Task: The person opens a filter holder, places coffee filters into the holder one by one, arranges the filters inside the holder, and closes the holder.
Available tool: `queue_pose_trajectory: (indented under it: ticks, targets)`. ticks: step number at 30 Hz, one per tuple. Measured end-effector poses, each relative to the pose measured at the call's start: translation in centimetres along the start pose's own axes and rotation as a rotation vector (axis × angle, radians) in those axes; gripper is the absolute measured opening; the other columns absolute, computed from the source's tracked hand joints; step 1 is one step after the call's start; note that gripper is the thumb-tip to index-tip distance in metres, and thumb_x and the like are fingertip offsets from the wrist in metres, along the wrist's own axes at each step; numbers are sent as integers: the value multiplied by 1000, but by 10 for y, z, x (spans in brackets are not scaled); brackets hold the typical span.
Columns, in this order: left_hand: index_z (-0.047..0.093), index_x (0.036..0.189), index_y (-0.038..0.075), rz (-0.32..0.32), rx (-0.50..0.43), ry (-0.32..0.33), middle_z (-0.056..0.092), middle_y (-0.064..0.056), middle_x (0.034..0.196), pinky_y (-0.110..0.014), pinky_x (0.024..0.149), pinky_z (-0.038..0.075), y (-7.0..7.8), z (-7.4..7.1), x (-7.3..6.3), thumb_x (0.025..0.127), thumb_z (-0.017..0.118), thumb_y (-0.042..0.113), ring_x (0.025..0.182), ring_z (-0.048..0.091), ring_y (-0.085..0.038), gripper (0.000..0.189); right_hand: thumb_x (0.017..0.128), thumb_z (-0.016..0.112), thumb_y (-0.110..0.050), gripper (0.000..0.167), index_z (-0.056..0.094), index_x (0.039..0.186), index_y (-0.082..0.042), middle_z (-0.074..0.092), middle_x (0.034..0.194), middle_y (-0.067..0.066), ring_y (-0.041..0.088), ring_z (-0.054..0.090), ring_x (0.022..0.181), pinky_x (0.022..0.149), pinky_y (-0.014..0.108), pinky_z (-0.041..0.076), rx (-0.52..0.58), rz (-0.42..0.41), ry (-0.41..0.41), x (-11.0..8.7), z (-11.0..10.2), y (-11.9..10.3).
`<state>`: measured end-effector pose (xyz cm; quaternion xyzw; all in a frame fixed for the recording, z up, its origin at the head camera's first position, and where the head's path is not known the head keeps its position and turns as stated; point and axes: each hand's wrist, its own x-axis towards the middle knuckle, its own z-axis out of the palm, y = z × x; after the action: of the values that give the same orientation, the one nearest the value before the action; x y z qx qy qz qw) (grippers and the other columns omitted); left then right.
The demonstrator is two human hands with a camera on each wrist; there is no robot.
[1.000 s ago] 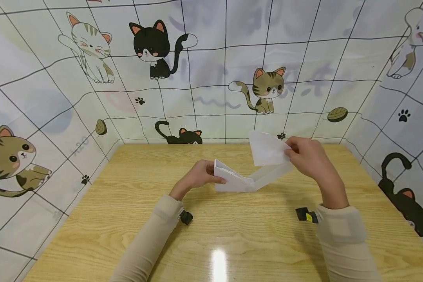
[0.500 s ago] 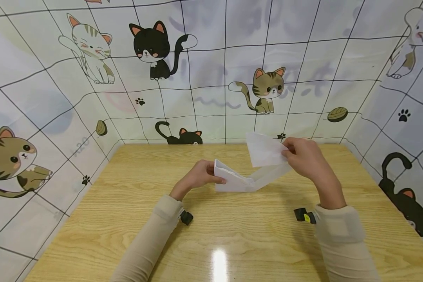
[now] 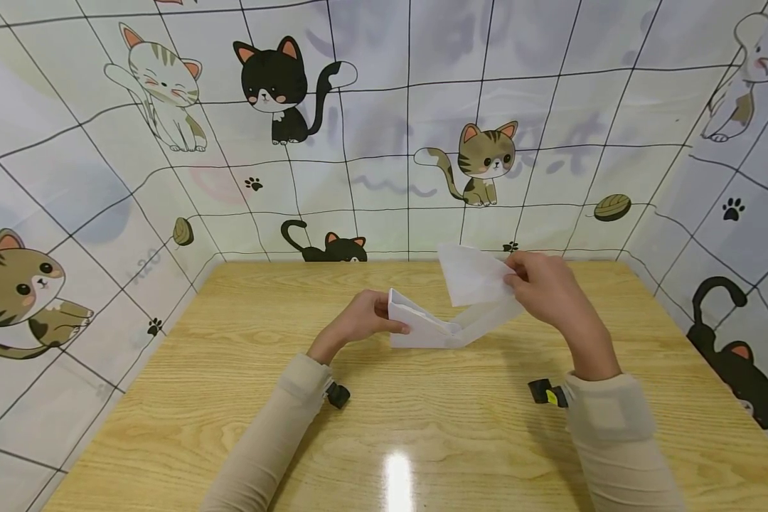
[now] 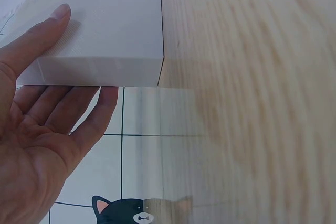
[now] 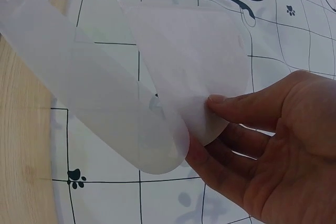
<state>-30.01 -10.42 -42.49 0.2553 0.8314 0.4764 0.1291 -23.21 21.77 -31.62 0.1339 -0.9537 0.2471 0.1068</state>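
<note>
A flat white box-like body stands on its long edge on the table, with a slit along its slanted top. My left hand grips its left end, thumb on the near face and fingers behind. In the left wrist view, my thumb presses the white face beside its thick edge. From the body's right end, a thin translucent strip slants up to the right and ends in a rounded tip. My right hand pinches a white sheet above that strip. Whether sheet and strip join, I cannot tell.
A wooden table lies under both forearms. White cloth walls with printed cats and grid lines rise behind it and at both sides. A black wrist-camera piece sits at the left cuff, and another at the right.
My right hand has drifted left and slightly down, carrying the white sheet with it. My left hand and the white body have stayed in place.
</note>
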Motion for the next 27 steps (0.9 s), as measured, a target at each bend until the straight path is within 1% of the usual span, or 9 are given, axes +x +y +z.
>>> queue_pose_trajectory:
  ticks: [4, 11, 13, 24, 27]
  targets:
    - [75, 115, 9, -1, 2, 0, 80, -8, 109, -30, 82, 58, -1, 0, 0, 86, 87, 19, 95, 76, -15, 33, 101, 60, -6, 14, 71, 107, 1, 73, 95, 19, 28, 63, 77, 69, 39, 46, 4, -6, 4, 0, 2, -1]
    - [76, 115, 9, 5, -6, -1, 80, -7, 108, -30, 82, 58, -2, 0, 0, 86, 87, 19, 94, 75, -15, 33, 100, 61, -4, 12, 71, 104, 1, 72, 91, 18, 26, 60, 73, 66, 36, 44, 3, -27, 13, 0, 5, -5]
    - [76, 114, 9, 2, -7, -2, 80, -7, 108, -30, 82, 58, -1, 0, 0, 86, 87, 19, 94, 75, -15, 32, 100, 61, -3, 12, 71, 104, 2, 73, 91, 18, 26, 61, 74, 66, 36, 45, 8, -29, 13, 1, 6, -6]
    - [75, 115, 9, -4, -13, -1, 80, -8, 109, -31, 83, 58, -1, 0, 0, 86, 87, 18, 95, 75, -15, 32, 100, 60, -3, 15, 71, 108, 3, 74, 94, 20, 28, 64, 77, 68, 39, 49, 11, -29, 3, 1, 9, -8]
    - [75, 114, 8, -1, -13, -2, 80, -8, 108, -30, 82, 58, -1, 0, 0, 86, 86, 18, 95, 75, -15, 32, 100, 60, -3, 15, 71, 107, 3, 74, 94, 20, 28, 65, 77, 69, 41, 50, 13, -31, 6, 2, 10, -9]
